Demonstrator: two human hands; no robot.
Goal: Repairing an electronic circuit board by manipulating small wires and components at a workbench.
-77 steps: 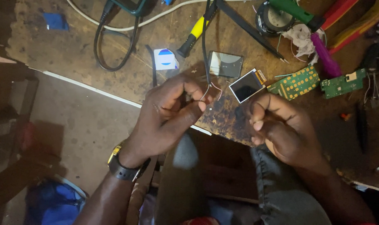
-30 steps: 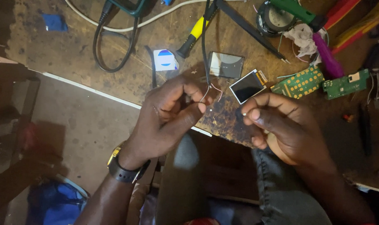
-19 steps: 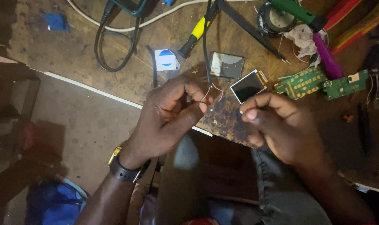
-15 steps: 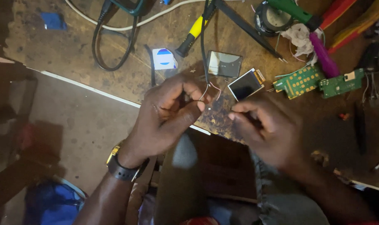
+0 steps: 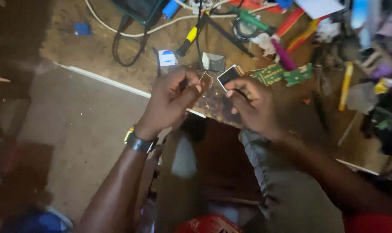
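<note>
My left hand pinches a thin bare wire over the scuffed wooden worktop, right hand curled nearby, apparently gripping nothing; the green circuit board lies untouched.

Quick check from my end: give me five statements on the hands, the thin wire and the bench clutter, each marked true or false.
1. The left hand pinches a thin wire at its fingertips. True.
2. The right hand grips the yellow-handled screwdriver. False: the screwdriver lies untouched on the workbench, farther back.
3. A watch sits on the left wrist. True.
4. Green circuit boards lie to the left of the left hand. False: they lie beyond the right hand.
5. A small square screen lies on the bench between the two hands. True.
</note>
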